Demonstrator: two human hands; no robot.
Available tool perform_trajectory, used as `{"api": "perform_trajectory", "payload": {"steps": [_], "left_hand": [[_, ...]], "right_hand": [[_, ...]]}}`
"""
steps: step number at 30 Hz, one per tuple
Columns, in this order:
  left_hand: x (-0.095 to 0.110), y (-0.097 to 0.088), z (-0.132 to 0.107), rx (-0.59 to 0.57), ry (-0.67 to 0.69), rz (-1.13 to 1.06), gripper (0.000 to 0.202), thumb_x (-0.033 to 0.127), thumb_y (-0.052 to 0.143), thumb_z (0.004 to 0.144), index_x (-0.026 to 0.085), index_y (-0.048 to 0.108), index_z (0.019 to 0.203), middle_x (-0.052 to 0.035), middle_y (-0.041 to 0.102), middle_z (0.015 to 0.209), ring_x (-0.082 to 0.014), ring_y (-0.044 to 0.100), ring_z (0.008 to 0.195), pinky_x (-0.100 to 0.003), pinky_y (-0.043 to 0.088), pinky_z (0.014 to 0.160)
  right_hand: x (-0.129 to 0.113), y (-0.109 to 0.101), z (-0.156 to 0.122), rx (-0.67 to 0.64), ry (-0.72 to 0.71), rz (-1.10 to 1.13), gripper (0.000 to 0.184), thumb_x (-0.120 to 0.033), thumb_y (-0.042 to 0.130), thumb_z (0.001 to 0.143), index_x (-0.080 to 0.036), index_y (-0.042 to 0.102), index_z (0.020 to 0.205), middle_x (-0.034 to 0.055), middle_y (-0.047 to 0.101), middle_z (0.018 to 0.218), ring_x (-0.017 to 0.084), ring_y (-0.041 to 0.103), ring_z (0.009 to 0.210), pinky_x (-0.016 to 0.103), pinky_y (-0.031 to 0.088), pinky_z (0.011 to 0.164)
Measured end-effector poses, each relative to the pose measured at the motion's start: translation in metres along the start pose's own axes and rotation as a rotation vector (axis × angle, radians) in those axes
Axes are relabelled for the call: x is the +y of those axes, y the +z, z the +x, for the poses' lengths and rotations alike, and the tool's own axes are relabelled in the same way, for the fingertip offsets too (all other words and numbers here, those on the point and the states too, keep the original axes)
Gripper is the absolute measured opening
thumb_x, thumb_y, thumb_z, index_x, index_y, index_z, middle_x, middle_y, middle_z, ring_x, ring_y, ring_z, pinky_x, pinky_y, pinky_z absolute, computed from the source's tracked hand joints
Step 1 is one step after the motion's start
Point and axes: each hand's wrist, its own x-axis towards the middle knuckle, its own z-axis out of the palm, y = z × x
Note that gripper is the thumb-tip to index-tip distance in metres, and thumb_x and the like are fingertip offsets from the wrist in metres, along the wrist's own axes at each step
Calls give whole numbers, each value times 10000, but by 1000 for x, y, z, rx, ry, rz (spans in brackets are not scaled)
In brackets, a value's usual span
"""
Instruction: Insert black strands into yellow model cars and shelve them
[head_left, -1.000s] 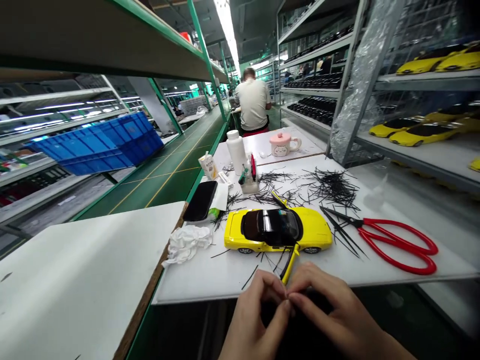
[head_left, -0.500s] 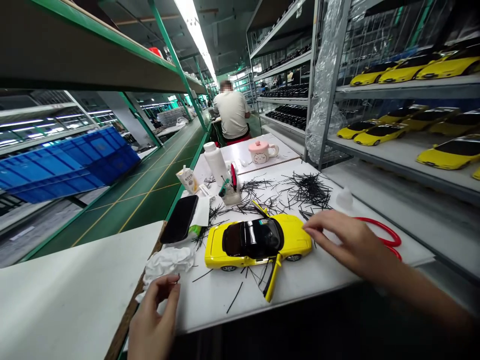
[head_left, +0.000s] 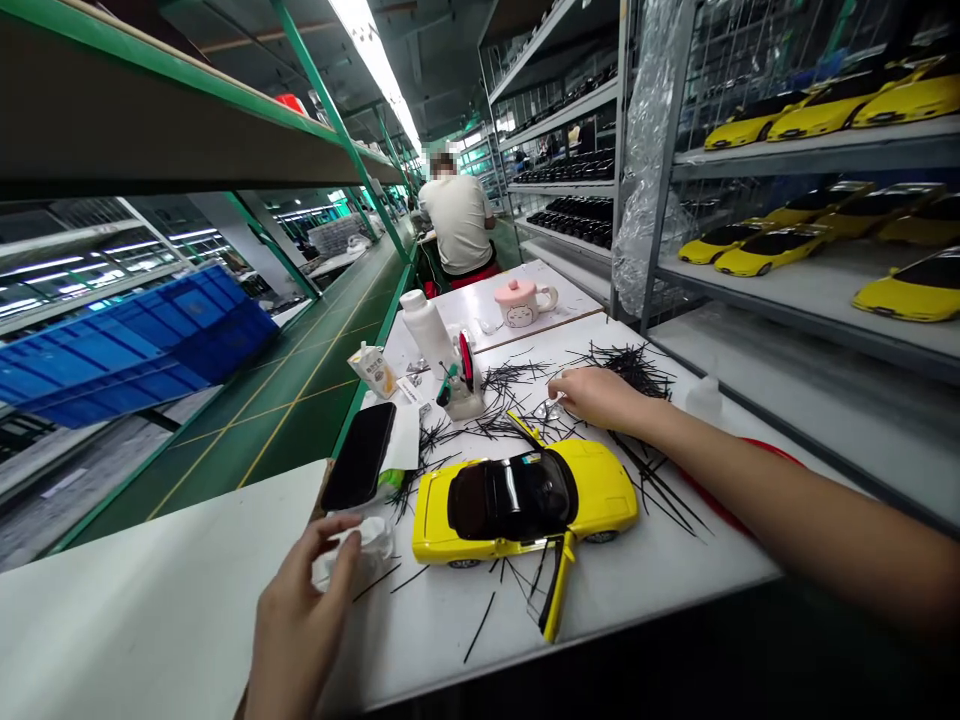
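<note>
A yellow toy car (head_left: 525,495) with a black roof sits on the white table (head_left: 660,560), its near door hanging open. My right hand (head_left: 596,395) reaches past the car, fingers curled down on small shiny parts beside a pile of black strips (head_left: 626,365). My left hand (head_left: 300,620) hovers at the table's near left corner, thumb and fingers pinched close above a crumpled white cloth (head_left: 360,545). What the left fingers hold, if anything, is too small to see.
A black phone (head_left: 360,455), a white bottle (head_left: 424,330), a small carton (head_left: 373,370) and a pink mug (head_left: 520,302) stand behind the car. Red scissors (head_left: 750,455) lie under my right forearm. Shelves with yellow cars (head_left: 757,250) run along the right. A person (head_left: 457,225) sits ahead.
My hands parted from in front of me. The right hand went out over the car to the strips behind it; the left moved out to the cloth at the left.
</note>
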Motion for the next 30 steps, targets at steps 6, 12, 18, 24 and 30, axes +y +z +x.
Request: {"api": "perform_trajectory", "payload": {"steps": [6, 12, 18, 24, 30], "left_hand": [[71, -3, 49, -51, 320, -54, 187, 407, 535, 863, 261, 620, 943, 0, 677, 983, -179, 624, 873, -238, 454, 655], [104, 24, 77, -90, 472, -181, 121, 312, 520, 899, 228, 605, 913, -1, 678, 931, -164, 629, 883, -252, 456, 775], [78, 48, 81, -212, 387, -198, 161, 350, 509, 909, 220, 606, 914, -8, 679, 909, -165, 623, 832, -218, 457, 619], [73, 53, 82, -233, 442, -131, 156, 324, 480, 926, 216, 592, 932, -24, 676, 941, -185, 626, 883, -250, 482, 691], [74, 58, 80, -301, 568, -91, 143, 290, 468, 933, 211, 586, 949, -36, 676, 945, -197, 632, 892, -315, 495, 826]], "right_hand": [[5, 12, 3, 5, -29, 29, 203, -239, 499, 903, -235, 674, 1006, 80, 646, 993, 226, 610, 888, 270, 356, 621], [4, 22, 7, 56, -39, 74, 181, -202, 468, 916, -191, 649, 922, 81, 625, 934, 205, 573, 853, 267, 339, 608], [7, 16, 7, 100, -48, 129, 196, -148, 431, 918, -162, 623, 882, 97, 616, 931, 211, 545, 862, 288, 378, 666], [7, 8, 3, 63, -121, 249, 204, -154, 464, 921, -188, 664, 938, 77, 631, 945, 201, 566, 888, 295, 423, 733], [-6, 15, -1, -75, -245, 399, 180, -181, 579, 877, -246, 699, 994, 64, 592, 949, 205, 570, 893, 313, 440, 753]]}}
